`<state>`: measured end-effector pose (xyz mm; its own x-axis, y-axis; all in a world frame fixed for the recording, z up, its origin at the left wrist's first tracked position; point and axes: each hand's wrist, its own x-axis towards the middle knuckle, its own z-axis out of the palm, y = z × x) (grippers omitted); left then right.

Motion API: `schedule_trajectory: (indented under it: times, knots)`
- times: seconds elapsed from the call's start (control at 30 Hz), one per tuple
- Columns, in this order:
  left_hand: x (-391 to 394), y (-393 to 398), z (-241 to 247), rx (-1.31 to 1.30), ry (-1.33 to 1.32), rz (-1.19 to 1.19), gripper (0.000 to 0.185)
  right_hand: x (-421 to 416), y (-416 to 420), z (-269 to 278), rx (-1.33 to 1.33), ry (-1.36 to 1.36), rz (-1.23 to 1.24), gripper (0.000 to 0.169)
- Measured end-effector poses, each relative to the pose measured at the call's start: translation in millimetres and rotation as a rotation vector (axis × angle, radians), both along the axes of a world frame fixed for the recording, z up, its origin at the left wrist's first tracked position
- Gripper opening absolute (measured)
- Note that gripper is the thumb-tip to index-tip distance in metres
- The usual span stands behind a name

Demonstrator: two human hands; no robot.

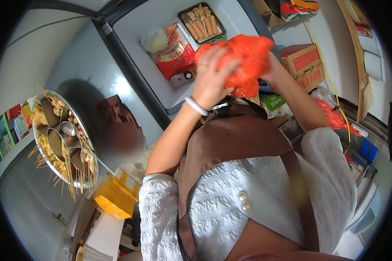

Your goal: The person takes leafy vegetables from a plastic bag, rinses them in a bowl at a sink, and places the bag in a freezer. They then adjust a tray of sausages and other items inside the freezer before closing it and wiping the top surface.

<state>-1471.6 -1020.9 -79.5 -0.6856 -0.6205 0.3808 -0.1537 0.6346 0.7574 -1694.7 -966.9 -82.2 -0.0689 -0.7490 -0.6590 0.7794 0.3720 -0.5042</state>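
Observation:
A crumpled red plastic bag (246, 62) is held up between my two hands, over the near right part of an open chest freezer (134, 62). My left hand (214, 73), with a ring and a white bracelet at the wrist, presses its fingers across the bag's left side. Most of my right hand (270, 67) is hidden behind the bag's right side. What the bag contains cannot be seen. Inside the freezer, a metal tray (182, 15) bears sausages and other skewered food (202, 24). Beside it lie a red food packet (178, 53) and a clear bag (155, 40).
To the left, a divided round metal pan (81, 125) holds skewers and a ladle (68, 129). A yellow-taped box (117, 195) stands below it. Cardboard boxes (303, 65) and a yellow cord (326, 71) are on the right. Dark brown cloth (116, 111) lies beside the freezer.

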Motion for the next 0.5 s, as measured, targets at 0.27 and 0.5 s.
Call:
schedule_trajectory:
  times: [0.27, 0.5]
  knots:
    - [-8.4, 6.5, -27.4, -0.234, -0.084, -0.304, 0.04, 1.5, -14.5, 48.3, 0.263, 0.342, 0.041, 0.04]
    - [-15.1, 1.6, -48.6, -0.19, -0.274, -0.227, 0.032, -9.2, -56.5, -29.3, 0.083, 0.542, 0.567, 0.037]
